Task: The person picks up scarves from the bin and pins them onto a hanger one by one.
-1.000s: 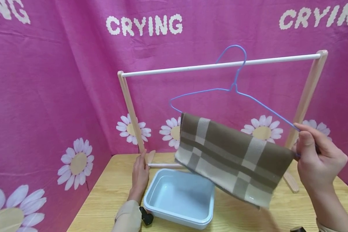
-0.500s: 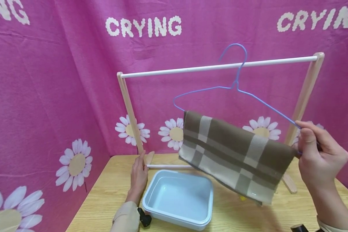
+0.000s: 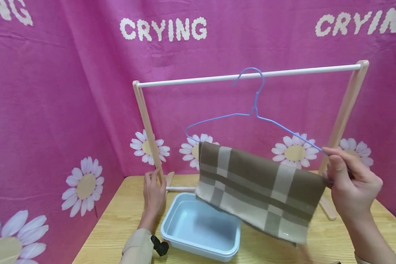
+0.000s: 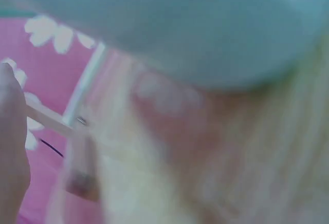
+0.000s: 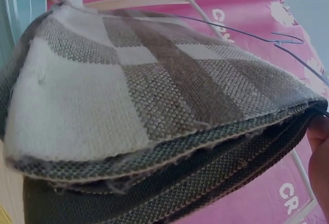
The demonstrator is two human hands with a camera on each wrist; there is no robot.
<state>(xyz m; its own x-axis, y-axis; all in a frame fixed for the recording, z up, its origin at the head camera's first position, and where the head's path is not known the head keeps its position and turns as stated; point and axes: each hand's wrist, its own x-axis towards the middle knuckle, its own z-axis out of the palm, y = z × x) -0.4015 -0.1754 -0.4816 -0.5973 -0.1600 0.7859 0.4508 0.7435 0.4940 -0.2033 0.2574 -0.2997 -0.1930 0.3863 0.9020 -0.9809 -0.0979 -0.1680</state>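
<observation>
My right hand (image 3: 354,183) pinches the lower right corner of a blue wire clothes hanger (image 3: 274,123). Over the hanger's bottom bar hangs a folded brown and beige plaid scarf (image 3: 250,183), tilted down to the right; its layered edges show in the right wrist view (image 5: 154,147). The hanger's hook overlaps the white rod (image 3: 201,79) of a small clothes rack; whether they touch I cannot tell. At the foot of the rack's left wooden post (image 3: 146,128), my left hand (image 3: 153,194) touches the post, its fingers loosely spread.
A light blue plastic basin (image 3: 201,251) sits on the wooden table (image 3: 112,220), below the scarf. The rack's right post (image 3: 344,113) stands behind my right hand. A pink curtain (image 3: 95,91) with daisies and lettering closes off the back and left.
The hanger with the scarf has moved down and to the left, its hook now at the rod's height. My left hand has shifted slightly left, its fingers more spread.
</observation>
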